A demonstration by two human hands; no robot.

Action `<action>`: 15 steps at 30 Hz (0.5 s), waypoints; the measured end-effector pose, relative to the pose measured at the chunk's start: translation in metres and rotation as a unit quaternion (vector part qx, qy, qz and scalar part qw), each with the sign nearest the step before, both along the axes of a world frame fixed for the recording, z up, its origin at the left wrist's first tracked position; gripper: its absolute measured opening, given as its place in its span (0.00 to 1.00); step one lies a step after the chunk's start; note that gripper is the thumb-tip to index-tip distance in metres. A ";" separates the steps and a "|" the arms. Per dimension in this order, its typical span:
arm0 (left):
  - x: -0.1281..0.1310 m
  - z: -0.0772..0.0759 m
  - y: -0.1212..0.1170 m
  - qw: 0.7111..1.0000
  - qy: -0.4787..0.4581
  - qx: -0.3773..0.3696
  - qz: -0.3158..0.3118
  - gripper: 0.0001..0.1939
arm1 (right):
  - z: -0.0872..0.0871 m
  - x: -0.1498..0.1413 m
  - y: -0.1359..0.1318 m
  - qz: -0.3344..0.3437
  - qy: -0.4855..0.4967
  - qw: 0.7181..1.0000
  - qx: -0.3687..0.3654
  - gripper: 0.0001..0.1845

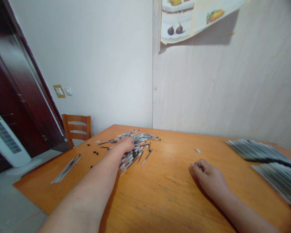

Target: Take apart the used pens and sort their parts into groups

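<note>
My left hand (126, 144) reaches far out over a loose pile of pen parts (133, 157), clear tubes and thin dark refills lying in all directions. Its fingers point down into the pile, and their tips are hidden behind the hand. On the right, my right hand (207, 176) rests on the table with its fingers curled in and the thumb against them. Whatever it may hold cannot be made out. Just beyond it lies a small whitish plastic piece (198, 150).
Neat rows of pens (264, 153) lie on the wooden table (165, 194) at the right. A few clear pen tubes (66, 170) and small black caps (94, 152) lie at the left. A chair (77, 127) stands behind the left edge; a wall (111, 81) closes the back.
</note>
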State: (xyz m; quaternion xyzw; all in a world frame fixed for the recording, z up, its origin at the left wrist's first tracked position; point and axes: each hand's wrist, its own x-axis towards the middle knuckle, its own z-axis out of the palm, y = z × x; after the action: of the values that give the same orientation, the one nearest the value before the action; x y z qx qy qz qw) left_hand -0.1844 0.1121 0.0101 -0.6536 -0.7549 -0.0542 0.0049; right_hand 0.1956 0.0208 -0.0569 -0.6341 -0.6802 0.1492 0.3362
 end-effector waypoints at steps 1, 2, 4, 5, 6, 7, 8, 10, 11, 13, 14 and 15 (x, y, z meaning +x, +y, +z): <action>0.000 0.000 0.000 1.000 -0.006 0.000 0.003 0.08 | 0.000 0.000 0.000 0.001 0.001 1.000 0.002 0.19; -0.001 0.000 0.001 1.000 -0.013 0.001 0.005 0.08 | 0.000 0.000 0.000 0.001 0.002 1.000 0.003 0.19; -0.001 -0.001 0.001 1.000 -0.027 0.005 0.008 0.08 | 0.001 0.000 0.001 0.000 0.003 1.000 0.001 0.19; -0.001 -0.001 0.001 0.999 -0.034 0.007 0.009 0.08 | 0.001 0.000 0.001 0.000 0.003 1.000 0.001 0.19; -0.002 -0.002 0.002 0.999 -0.042 0.010 0.010 0.08 | 0.001 0.000 0.001 0.000 0.003 1.000 0.001 0.19; -0.002 -0.002 0.002 0.999 -0.050 0.011 0.012 0.08 | 0.000 0.000 0.001 0.001 0.003 1.000 0.001 0.19; -0.003 -0.003 0.003 0.998 -0.058 0.013 0.013 0.07 | 0.000 0.000 0.000 0.001 0.004 1.000 0.001 0.19; -0.004 -0.004 0.005 0.997 -0.077 0.015 0.018 0.05 | 0.000 0.000 0.000 0.001 0.004 1.000 0.000 0.18; -0.005 -0.005 0.005 0.996 -0.088 0.017 0.021 0.04 | -0.001 0.000 0.000 0.000 0.004 1.000 -0.001 0.18; -0.007 -0.008 0.006 0.993 -0.115 0.025 0.025 0.03 | -0.001 0.000 0.000 -0.001 0.004 1.000 -0.001 0.18; -0.008 -0.009 0.006 0.990 -0.133 0.031 0.024 0.03 | 0.000 0.000 0.000 0.000 0.003 1.000 0.001 0.18; -0.010 -0.010 0.006 0.987 -0.153 0.038 0.020 0.04 | 0.000 0.000 0.000 0.000 0.001 1.000 0.003 0.18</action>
State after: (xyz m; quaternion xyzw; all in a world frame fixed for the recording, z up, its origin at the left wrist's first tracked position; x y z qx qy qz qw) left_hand -0.1940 0.1181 0.0006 -0.6215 -0.7573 -0.1821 -0.0848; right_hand 0.1953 0.0206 -0.0570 -0.6328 -0.6804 0.1482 0.3387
